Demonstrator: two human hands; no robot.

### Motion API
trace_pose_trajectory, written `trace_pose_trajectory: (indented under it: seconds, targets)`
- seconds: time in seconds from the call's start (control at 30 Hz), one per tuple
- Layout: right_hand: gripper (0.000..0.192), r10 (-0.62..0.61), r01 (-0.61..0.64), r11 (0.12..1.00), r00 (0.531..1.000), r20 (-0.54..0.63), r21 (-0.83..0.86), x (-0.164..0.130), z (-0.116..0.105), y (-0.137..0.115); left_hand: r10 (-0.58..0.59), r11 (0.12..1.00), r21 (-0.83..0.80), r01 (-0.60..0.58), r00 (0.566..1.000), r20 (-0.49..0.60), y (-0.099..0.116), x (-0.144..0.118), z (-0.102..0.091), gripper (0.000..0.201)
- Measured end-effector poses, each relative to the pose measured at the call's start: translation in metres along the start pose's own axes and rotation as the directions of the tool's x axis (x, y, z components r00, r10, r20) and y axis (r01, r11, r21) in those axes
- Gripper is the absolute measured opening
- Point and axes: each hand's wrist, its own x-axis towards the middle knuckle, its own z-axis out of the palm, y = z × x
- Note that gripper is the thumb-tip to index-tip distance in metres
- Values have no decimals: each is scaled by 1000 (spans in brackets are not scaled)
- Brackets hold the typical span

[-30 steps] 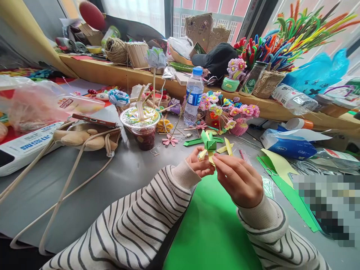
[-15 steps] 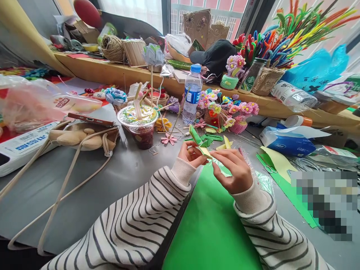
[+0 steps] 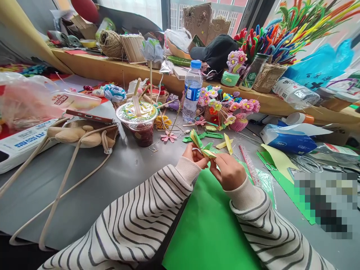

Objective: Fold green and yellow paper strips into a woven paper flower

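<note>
Both hands pinch a small folded piece of green and yellow paper strips [image 3: 200, 144] above the grey table [image 3: 112, 176]. My left hand [image 3: 194, 155] grips its lower left side. From the right, my right hand [image 3: 228, 170] holds its yellow end. A large green paper sheet [image 3: 209, 228] lies under my wrists. Loose green and yellow strips [image 3: 222, 140] lie just behind the hands. Both arms wear striped sleeves.
A sealed drink cup [image 3: 139, 123] and a water bottle [image 3: 192, 92] stand behind the hands. Pots of small craft flowers [image 3: 229, 108] sit right of the bottle. A phone on a plush bag [image 3: 84, 133] lies at left. Scissors [image 3: 270, 167] and a tissue pack [image 3: 289, 140] lie right.
Both hands turned the folded piece from upright to tilted and drew it lower and closer. The view shifted slightly.
</note>
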Motion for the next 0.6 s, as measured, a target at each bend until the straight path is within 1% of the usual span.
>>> trace_pose_trajectory:
  seconds: [0.13, 0.23, 0.37, 0.6]
  targets:
    - [17, 67, -68, 997, 997, 36, 46, -3, 3, 1, -50, 998, 40, 50, 999, -8, -1, 1, 0, 33]
    - [17, 70, -80, 990, 994, 87, 112, -6, 5, 6, -77, 995, 66, 77, 997, -4, -1, 2, -1, 31]
    - [18, 13, -32, 987, 993, 115, 161, -7, 7, 11, -136, 987, 92, 134, 991, 15, 1, 4, -3, 30]
    - [21, -86, 72, 989, 990, 109, 130, -7, 8, 11, -180, 978, 109, 177, 983, 23, 0, 5, -4, 30]
